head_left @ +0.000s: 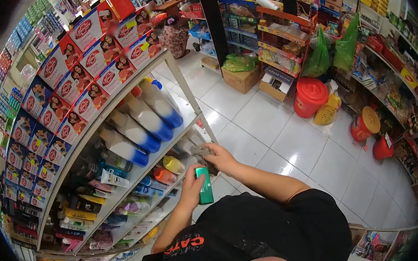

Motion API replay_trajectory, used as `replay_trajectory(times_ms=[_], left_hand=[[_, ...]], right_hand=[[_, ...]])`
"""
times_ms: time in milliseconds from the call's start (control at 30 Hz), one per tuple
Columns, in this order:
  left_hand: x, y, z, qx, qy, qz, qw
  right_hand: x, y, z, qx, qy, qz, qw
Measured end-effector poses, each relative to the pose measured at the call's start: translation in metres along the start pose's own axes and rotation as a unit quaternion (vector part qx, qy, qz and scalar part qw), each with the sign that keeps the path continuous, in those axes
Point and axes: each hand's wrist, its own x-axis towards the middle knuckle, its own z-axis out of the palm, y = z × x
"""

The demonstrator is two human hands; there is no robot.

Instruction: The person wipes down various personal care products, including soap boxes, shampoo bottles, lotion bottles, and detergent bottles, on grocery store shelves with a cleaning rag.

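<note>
My left hand (191,185) is closed around a small green box (205,186), held upright in front of my chest beside the shelf. Just above it, my right hand (220,159) pinches a greyish piece that looks like a cloth (201,151), at the end of the shelf rack. Nearest to both hands are a yellow bottle (173,165) and an orange-red bottle (164,175) on a shelf. On the level above, several white-and-blue bottles (151,116) lean in a row. Part of the cloth is hidden by my fingers.
The white shelf rack (185,83) stands at my left, with several stacked red-and-white boxes (86,61) on top. Across the tiled floor (289,143) are a red lidded bucket (310,96), a cardboard box (241,79) and more stocked shelves. A person (175,38) is in the background.
</note>
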Motion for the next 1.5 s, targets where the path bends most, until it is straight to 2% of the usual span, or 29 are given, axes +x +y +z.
replay_trajectory(times_ms=[33, 67, 133, 167, 200, 233, 300, 333, 367, 400, 467, 500, 600, 667, 700, 733, 800, 967, 1067, 1100, 1167, 1200, 1233, 1267, 1300, 1333, 1400, 1467, 1500], left_hand=[[0.000, 0.013, 0.004, -0.087, 0.027, 0.002, 0.996], [0.001, 0.032, 0.010, -0.060, 0.089, 0.109, 0.988], [0.015, 0.015, 0.007, -0.031, 0.148, 0.191, 0.970], [0.017, 0.011, 0.001, -0.053, 0.177, 0.198, 0.963], [0.018, 0.005, -0.011, -0.077, 0.200, 0.205, 0.955], [0.021, -0.002, -0.022, -0.104, 0.215, 0.212, 0.948], [0.037, -0.011, -0.022, -0.160, 0.224, 0.221, 0.936], [0.030, 0.012, -0.014, -0.224, 0.238, 0.162, 0.931], [0.029, 0.009, -0.014, -0.269, 0.207, 0.161, 0.927], [0.028, 0.007, -0.005, -0.285, 0.201, 0.181, 0.919], [0.024, -0.013, 0.013, -0.358, 0.138, 0.153, 0.911], [0.020, -0.010, 0.026, -0.335, 0.123, 0.161, 0.920], [0.020, 0.001, 0.032, -0.303, 0.107, 0.193, 0.927], [0.033, 0.026, 0.019, -0.239, 0.182, 0.247, 0.921], [0.038, 0.027, 0.006, -0.316, 0.163, 0.232, 0.905], [0.041, 0.033, -0.001, -0.321, 0.198, 0.237, 0.895], [0.039, 0.043, -0.001, -0.295, 0.200, 0.280, 0.891], [0.027, 0.024, 0.021, -0.266, 0.122, 0.215, 0.932], [0.026, 0.027, 0.029, -0.313, 0.111, 0.176, 0.927], [0.029, 0.029, 0.027, -0.334, 0.112, 0.177, 0.919], [0.036, 0.025, 0.019, -0.410, 0.096, 0.189, 0.887], [0.038, 0.035, 0.018, -0.415, 0.126, 0.194, 0.880], [0.039, 0.041, 0.018, -0.421, 0.132, 0.206, 0.873], [0.040, 0.044, 0.021, -0.427, 0.137, 0.218, 0.867], [0.040, 0.039, 0.025, -0.427, 0.088, 0.239, 0.868], [0.039, 0.035, 0.031, -0.443, 0.063, 0.217, 0.868], [0.036, 0.028, 0.043, -0.471, 0.012, 0.175, 0.865], [0.037, 0.021, 0.048, -0.398, 0.017, 0.190, 0.897], [0.035, 0.022, 0.051, -0.376, 0.019, 0.188, 0.907]], right_hand=[[-0.003, -0.004, 0.002, 0.120, 0.003, 0.042, 0.992], [-0.009, -0.010, 0.006, 0.191, -0.005, 0.067, 0.979], [-0.022, -0.032, 0.014, 0.328, -0.016, 0.111, 0.938], [-0.021, -0.003, 0.014, 0.265, -0.040, 0.103, 0.958], [-0.037, -0.026, 0.019, 0.015, -0.082, 0.078, 0.993], [-0.045, -0.033, 0.032, 0.017, -0.110, -0.077, 0.991], [-0.047, -0.037, 0.030, -0.136, -0.164, -0.208, 0.955], [-0.053, -0.047, 0.033, -0.130, -0.159, -0.202, 0.958], [-0.056, -0.054, 0.038, -0.121, -0.158, -0.196, 0.960], [-0.050, -0.048, 0.037, -0.139, -0.106, -0.235, 0.956], [-0.037, -0.035, 0.034, -0.169, -0.020, -0.306, 0.937], [-0.034, -0.050, 0.030, -0.137, 0.005, -0.239, 0.961], [-0.025, -0.055, 0.029, -0.107, 0.027, -0.244, 0.963], [-0.028, -0.044, 0.033, -0.150, -0.031, -0.231, 0.961], [-0.034, -0.046, 0.036, -0.128, -0.044, -0.212, 0.968], [-0.040, -0.048, 0.038, -0.106, -0.058, -0.193, 0.974], [-0.042, -0.041, 0.042, -0.082, -0.058, -0.178, 0.979], [-0.035, -0.030, 0.035, 0.004, 0.012, -0.110, 0.994], [-0.040, -0.030, 0.029, -0.032, 0.045, -0.146, 0.988], [-0.045, -0.040, 0.028, -0.047, 0.039, -0.139, 0.988], [-0.059, -0.066, 0.023, -0.026, -0.031, -0.047, 0.998], [-0.064, -0.072, 0.020, -0.015, -0.064, 0.000, 0.998], [-0.060, -0.047, 0.017, 0.000, -0.098, -0.016, 0.995], [-0.065, -0.027, 0.014, -0.017, -0.084, -0.010, 0.996], [-0.070, -0.013, 0.011, -0.035, -0.069, -0.006, 0.997], [-0.073, -0.008, 0.010, -0.055, -0.053, -0.004, 0.997], [-0.081, -0.012, 0.005, 0.029, -0.027, 0.054, 0.998], [-0.085, -0.019, -0.002, 0.090, -0.043, 0.105, 0.989], [-0.092, -0.057, -0.003, 0.136, -0.071, 0.121, 0.981]])
